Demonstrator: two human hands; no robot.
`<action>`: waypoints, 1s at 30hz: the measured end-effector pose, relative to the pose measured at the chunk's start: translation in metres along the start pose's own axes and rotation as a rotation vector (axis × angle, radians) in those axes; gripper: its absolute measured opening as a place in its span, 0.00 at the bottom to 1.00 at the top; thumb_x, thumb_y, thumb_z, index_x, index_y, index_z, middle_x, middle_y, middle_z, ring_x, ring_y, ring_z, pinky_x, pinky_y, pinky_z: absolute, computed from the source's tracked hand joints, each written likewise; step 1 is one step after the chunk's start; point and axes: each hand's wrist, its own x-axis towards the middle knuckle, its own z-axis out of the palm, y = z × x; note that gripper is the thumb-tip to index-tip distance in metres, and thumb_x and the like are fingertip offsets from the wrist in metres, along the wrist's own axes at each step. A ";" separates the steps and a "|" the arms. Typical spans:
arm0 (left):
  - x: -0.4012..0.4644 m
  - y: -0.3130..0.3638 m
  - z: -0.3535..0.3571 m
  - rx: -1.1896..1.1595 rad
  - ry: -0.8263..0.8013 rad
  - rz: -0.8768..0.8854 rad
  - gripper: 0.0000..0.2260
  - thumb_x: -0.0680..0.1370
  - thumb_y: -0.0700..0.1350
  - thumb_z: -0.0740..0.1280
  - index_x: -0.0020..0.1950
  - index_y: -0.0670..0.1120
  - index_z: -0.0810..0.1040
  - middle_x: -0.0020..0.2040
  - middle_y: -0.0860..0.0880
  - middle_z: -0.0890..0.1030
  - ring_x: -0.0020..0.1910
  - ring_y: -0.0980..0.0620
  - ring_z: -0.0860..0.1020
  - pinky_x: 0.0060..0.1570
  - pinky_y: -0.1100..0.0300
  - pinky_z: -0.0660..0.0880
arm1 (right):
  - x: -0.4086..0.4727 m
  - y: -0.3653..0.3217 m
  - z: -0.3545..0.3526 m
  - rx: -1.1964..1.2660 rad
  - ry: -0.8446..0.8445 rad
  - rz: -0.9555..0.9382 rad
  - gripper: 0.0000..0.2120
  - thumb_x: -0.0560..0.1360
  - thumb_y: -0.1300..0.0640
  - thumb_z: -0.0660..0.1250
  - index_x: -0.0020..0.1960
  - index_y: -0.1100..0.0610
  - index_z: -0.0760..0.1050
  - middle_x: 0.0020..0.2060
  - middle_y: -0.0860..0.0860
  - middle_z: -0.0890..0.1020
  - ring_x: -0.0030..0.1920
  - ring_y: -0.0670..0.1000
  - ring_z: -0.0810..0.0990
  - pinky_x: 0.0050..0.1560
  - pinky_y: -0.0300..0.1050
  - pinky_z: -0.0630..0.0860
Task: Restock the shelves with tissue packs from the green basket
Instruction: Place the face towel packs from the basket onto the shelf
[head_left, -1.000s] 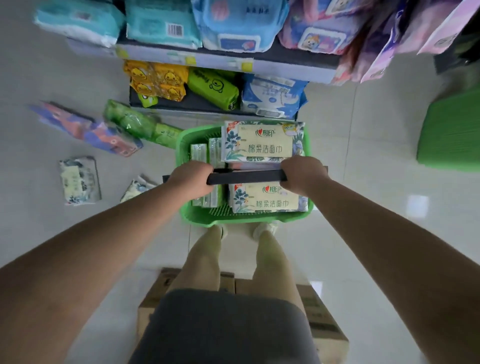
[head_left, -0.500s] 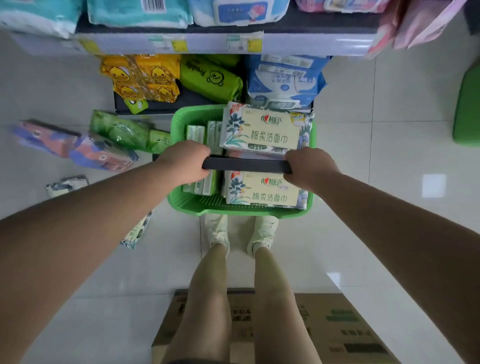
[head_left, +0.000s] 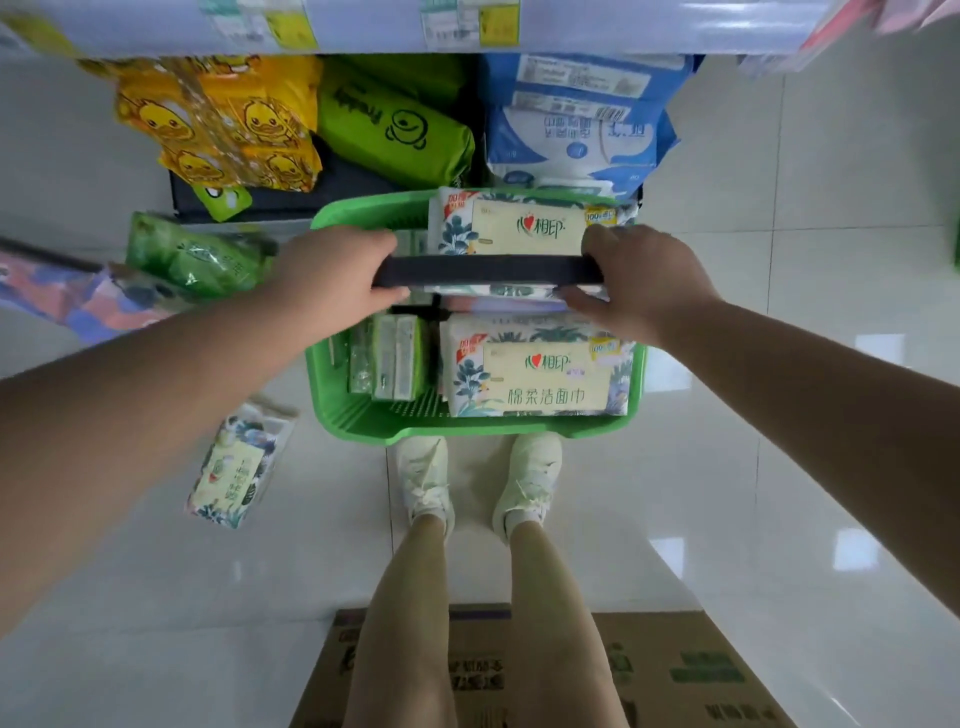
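Note:
The green basket (head_left: 363, 421) hangs in front of my feet, close to the bottom shelf. My left hand (head_left: 332, 280) grips the left end of its black handle (head_left: 488, 271), and my right hand (head_left: 644, 283) grips the right end. Inside lie two large floral tissue packs, one near me (head_left: 540, 374) and one at the far side (head_left: 524, 223), plus several slim green packs (head_left: 389, 358) standing at the left. The bottom shelf (head_left: 332, 189) holds yellow duck packs (head_left: 228, 130), a green roll pack (head_left: 400, 130) and blue packs (head_left: 576, 124).
On the floor to the left lie a floral pack (head_left: 234, 467), a green pack (head_left: 197, 254) and a pink-blue pack (head_left: 78, 301). A cardboard box (head_left: 685, 670) sits behind my legs. The upper shelf edge (head_left: 467, 26) with price tags runs along the top.
The view has tilted down and closer to the bottom shelf; the basket sits lower and nearer the shelf. Both hands keep their grip on the handle.

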 end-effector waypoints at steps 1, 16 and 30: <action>0.005 -0.004 -0.002 0.004 0.050 -0.008 0.10 0.74 0.49 0.68 0.47 0.43 0.73 0.34 0.49 0.71 0.32 0.48 0.71 0.31 0.58 0.66 | 0.006 0.005 -0.002 0.006 0.059 -0.008 0.16 0.75 0.45 0.62 0.47 0.59 0.68 0.41 0.56 0.75 0.43 0.58 0.73 0.41 0.47 0.66; 0.088 -0.023 0.031 0.131 -0.038 -0.243 0.22 0.77 0.38 0.61 0.70 0.39 0.64 0.66 0.37 0.71 0.62 0.37 0.71 0.56 0.46 0.70 | 0.097 0.038 0.035 -0.054 -0.008 0.227 0.15 0.78 0.62 0.54 0.63 0.56 0.70 0.52 0.59 0.77 0.57 0.61 0.72 0.43 0.49 0.66; 0.115 -0.024 0.053 0.086 -0.168 -0.330 0.36 0.75 0.39 0.64 0.76 0.42 0.46 0.76 0.41 0.54 0.74 0.40 0.55 0.70 0.44 0.54 | 0.133 0.040 0.047 0.097 -0.356 0.436 0.25 0.77 0.56 0.50 0.74 0.50 0.55 0.70 0.58 0.66 0.71 0.61 0.60 0.71 0.62 0.53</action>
